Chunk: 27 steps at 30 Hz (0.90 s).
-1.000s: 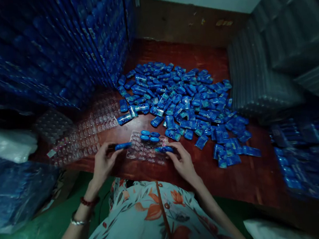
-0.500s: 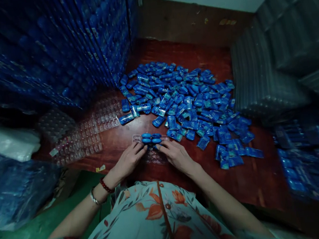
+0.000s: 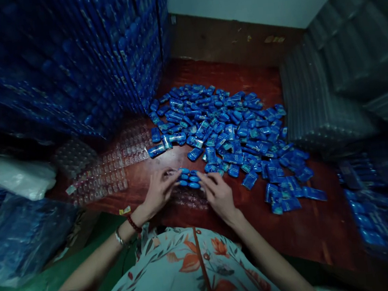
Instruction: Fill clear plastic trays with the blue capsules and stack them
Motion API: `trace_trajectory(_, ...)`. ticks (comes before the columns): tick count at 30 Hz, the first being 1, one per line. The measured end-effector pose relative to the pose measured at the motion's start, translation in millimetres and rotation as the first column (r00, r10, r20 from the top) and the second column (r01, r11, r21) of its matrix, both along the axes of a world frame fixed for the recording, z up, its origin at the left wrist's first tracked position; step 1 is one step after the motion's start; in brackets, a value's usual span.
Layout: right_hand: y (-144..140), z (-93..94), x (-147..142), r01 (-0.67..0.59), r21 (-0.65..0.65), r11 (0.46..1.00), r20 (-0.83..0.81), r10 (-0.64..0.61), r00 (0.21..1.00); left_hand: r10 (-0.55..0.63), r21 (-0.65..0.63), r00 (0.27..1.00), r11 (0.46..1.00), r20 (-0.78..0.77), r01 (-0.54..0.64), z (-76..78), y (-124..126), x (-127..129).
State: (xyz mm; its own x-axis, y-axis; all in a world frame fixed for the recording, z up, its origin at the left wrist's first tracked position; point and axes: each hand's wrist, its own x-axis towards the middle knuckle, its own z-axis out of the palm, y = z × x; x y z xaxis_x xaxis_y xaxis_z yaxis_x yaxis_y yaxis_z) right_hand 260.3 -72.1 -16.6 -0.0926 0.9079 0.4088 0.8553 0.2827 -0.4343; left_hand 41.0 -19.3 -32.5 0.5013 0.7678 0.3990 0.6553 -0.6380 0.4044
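Between my hands is a small cluster of glossy blue packs (image 3: 189, 178), set in short rows. My left hand (image 3: 160, 190) pinches its left side with thumb and fingertips. At the right side, the fingers of my right hand (image 3: 217, 193) close on it in the same way. Just below the cluster, a clear blister tray (image 3: 192, 198) lies at the table's near edge, partly covered by my hands. Beyond my fingers spreads a heap of loose blue wrapped packs (image 3: 227, 133); the print on them is too small to read.
Empty clear blister trays (image 3: 103, 168) lie to the left on the red-brown table (image 3: 256, 226). Tall stacks of filled blue trays (image 3: 103, 58) rise at the back left. Stacked clear trays (image 3: 312, 93) stand at the right, above blue packages (image 3: 374, 206). Plastic-wrapped bundles (image 3: 27, 234) sit at far left.
My hands have lifted slightly and turned inward to grip the blue packs at their sides. More packs show in the cluster, now tilted. The whole view has shifted slightly.
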Motion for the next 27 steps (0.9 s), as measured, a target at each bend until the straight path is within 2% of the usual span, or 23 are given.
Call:
trace_trajectory(2,19,-0.7,14,0.187,-0.033,0.982,-0.093,-0.189,0.978,0.225,-0.007,0.974,0.974,0.026,-0.225,0.1,25,-6)
trace_trajectory(4,45,-0.4,24,0.314,-0.107,0.943,-0.036,-0.319,0.947,0.408,-0.013,0.908,0.912,-0.099,-0.411,0.7,53,-10)
trace_trajectory(5,57,-0.1,27,0.343,-0.148,0.927,0.02,-0.344,0.939,0.45,-0.014,0.871,0.887,-0.197,-0.462,1.1,66,-10)
trace_trajectory(8,84,1.1,27,0.343,-0.269,0.9,0.164,-0.308,0.937,0.415,-0.023,0.803,0.883,-0.427,-0.469,1.5,90,-5)
trace_trajectory(10,90,2.2,26,0.311,-0.325,0.893,0.186,-0.262,0.947,0.371,-0.031,0.801,0.9,-0.469,-0.435,0.8,92,0)
trace_trajectory(12,85,3.5,29,0.266,-0.335,0.904,0.124,-0.238,0.963,0.349,-0.042,0.823,0.911,-0.449,-0.41,-0.8,86,1)
trace_trajectory(15,63,3.9,39,0.184,-0.324,0.928,-0.158,-0.245,0.956,0.35,-0.079,0.851,0.908,-0.391,-0.411,-5.2,70,-4)
trace_trajectory(17,41,2.3,44,0.113,-0.417,0.902,-0.416,-0.299,0.859,0.336,-0.096,0.872,0.915,-0.356,-0.392,-10.2,58,-10)
trace_trajectory(19,17,-0.6,43,-0.009,-0.549,0.836,-0.617,-0.398,0.679,0.286,-0.091,0.904,0.94,-0.317,-0.329,-17.0,45,-16)
trace_trajectory(21,-6,-3.8,38,-0.128,-0.613,0.78,-0.721,-0.486,0.493,0.238,-0.085,0.931,0.959,-0.277,-0.27,-24.6,31,-20)
trace_trajectory(22,-15,-5.1,34,-0.165,-0.622,0.765,-0.745,-0.514,0.425,0.235,-0.089,0.939,0.961,-0.25,-0.264,-28.2,25,-22)
trace_trajectory(24,-28,-6.7,27,-0.185,-0.635,0.75,-0.757,-0.556,0.342,0.264,-0.127,0.951,0.95,-0.162,-0.285,-34.1,13,-23)
trace_trajectory(27,-36,-7.2,22,-0.165,-0.662,0.732,-0.738,-0.597,0.313,0.33,-0.245,0.944,0.917,0.015,-0.316,-38.0,3,-23)
